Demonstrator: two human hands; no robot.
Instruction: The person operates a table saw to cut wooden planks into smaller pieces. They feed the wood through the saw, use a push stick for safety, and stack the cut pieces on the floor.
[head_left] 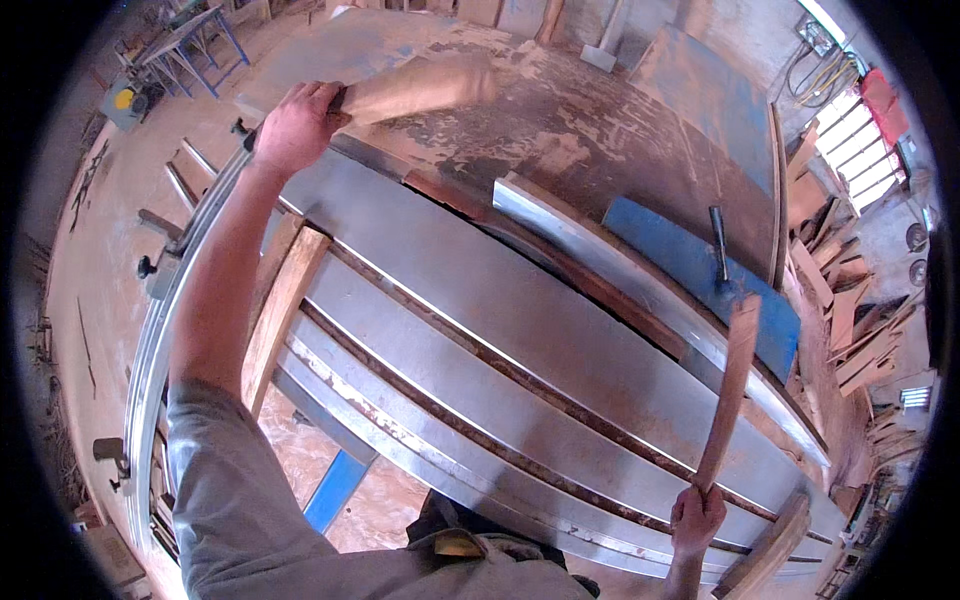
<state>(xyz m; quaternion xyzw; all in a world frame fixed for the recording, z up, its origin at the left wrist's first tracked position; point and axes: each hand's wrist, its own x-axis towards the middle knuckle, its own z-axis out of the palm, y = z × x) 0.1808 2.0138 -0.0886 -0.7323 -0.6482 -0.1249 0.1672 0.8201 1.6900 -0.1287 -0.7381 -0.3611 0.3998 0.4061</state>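
Observation:
My left hand (298, 125) reaches far forward at the upper left, closed on the near end of a flat tan board (415, 88) over the saw table's dusty top. My right hand (698, 515) at the lower right grips a narrow wooden strip (728, 390), which points away from me over the metal table (480, 310), its far end near a blue plate (650, 240). A long metal fence (540, 205) runs diagonally along the table. A short wooden piece (285, 320) lies across the metal rails at the left, and another (765, 550) beside my right hand.
A metal guide rail with black knobs (150, 265) runs along the left. A tilted panel (700, 110) stands at the back right. Scrap wood (850, 320) is piled at the right, below a barred window (855, 150). A blue-legged stand (195, 55) is at the back left.

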